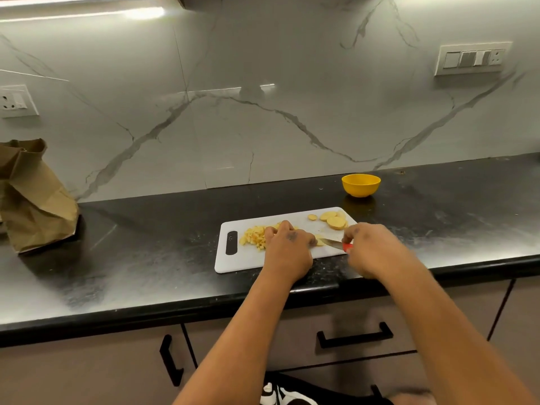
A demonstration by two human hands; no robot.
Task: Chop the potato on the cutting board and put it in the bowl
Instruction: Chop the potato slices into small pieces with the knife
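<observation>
Right hand [369,247] gripping red-handled knife [336,244]; left hand [287,247] curling over potato pieces [254,236] on white cutting board [242,263]. Slices [334,221] lying beyond, yellow bowl [361,185] farther. Black worktop [146,258], marble wall [263,112], paper bag [35,197] far left. No legible writing.

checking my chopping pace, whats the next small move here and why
Probably press the knife down through the potato piece that the left hand steadies. The right hand grips the red handle with the blade at that piece. Uncut potato slices wait at the white cutting board's far right corner, and the yellow bowl shows no potato yet.
</observation>
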